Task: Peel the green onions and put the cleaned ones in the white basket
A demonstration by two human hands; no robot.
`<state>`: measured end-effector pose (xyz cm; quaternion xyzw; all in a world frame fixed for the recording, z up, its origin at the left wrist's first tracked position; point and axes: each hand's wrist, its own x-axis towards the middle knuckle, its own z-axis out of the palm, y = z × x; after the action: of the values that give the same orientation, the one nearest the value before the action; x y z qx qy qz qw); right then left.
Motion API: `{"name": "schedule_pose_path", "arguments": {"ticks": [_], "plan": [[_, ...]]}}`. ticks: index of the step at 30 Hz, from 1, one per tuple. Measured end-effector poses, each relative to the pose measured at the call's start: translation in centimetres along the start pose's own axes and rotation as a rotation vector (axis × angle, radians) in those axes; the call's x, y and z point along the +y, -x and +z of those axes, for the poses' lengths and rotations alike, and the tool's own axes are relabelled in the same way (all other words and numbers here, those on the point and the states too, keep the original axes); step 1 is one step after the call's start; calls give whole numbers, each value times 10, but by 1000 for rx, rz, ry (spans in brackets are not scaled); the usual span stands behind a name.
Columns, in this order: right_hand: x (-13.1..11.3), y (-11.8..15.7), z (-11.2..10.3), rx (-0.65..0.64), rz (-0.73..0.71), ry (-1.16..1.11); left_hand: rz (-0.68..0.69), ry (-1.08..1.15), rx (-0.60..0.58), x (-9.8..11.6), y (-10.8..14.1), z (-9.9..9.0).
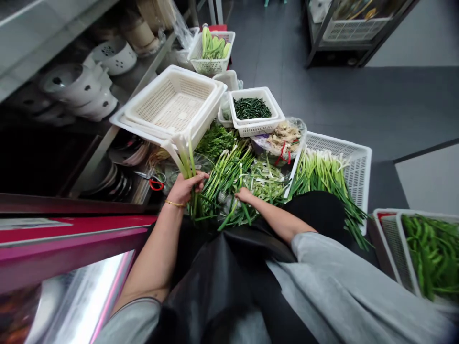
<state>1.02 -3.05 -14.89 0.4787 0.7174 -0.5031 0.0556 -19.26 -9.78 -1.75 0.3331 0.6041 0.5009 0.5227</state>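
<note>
My left hand [185, 188] is closed around a small bunch of green onions [184, 155], white ends up and green leaves hanging below. My right hand [245, 195] is closed low over the pile, with a green leaf at its fingers. Between and beyond the hands lies a heap of long green onions [229, 169], with loose peelings [267, 179] to its right. More green onions [317, 172] with white ends lie in a white basket [360, 167] at my right.
Stacked white baskets [172, 102] stand ahead left, a basket of dark green chilies [252, 108] ahead. Red-handled scissors [157, 182] lie left beside shelves of dishes. A bagged bundle of roots [285, 136] sits ahead right; green peppers [432, 251] fill a basket at far right.
</note>
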Motion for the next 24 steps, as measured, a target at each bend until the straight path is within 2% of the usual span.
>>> {"name": "schedule_pose_path", "arguments": {"ticks": [2,4,6,9,12,13,14,15,17,18,19,21,23,24], "plan": [[-9,7,-26,73,-34,-21,-53,-53,56,-7,-9,2],[-19,23,-53,111,-112,-52,-155,-90,67,-21,-24,16],[-26,44,-68,123,-280,-92,-238,-76,-46,-34,-38,41],[-32,72,-66,204,-534,-71,-233,15,-274,-45,-46,78],[-31,89,-51,301,-554,64,-154,100,-290,-43,-42,90],[-29,93,-49,275,-560,93,-132,113,-277,-40,-40,88],[-27,96,-50,191,-575,91,-111,115,-268,-36,-37,85],[-24,98,-53,57,-589,47,-90,108,-262,-33,-35,81],[-20,98,-67,-235,-554,-160,-40,73,-259,-25,-31,74],[-19,96,-77,-292,-500,-300,-13,48,-253,-22,-28,71],[-19,93,-86,-266,-434,-441,11,16,-251,-18,-26,70],[-25,83,-102,-48,-332,-665,29,-69,-267,-14,-23,69],[-37,73,-112,130,-312,-766,16,-132,-324,-12,-21,69],[-42,69,-115,136,-328,-778,4,-138,-361,-13,-21,69]]}}
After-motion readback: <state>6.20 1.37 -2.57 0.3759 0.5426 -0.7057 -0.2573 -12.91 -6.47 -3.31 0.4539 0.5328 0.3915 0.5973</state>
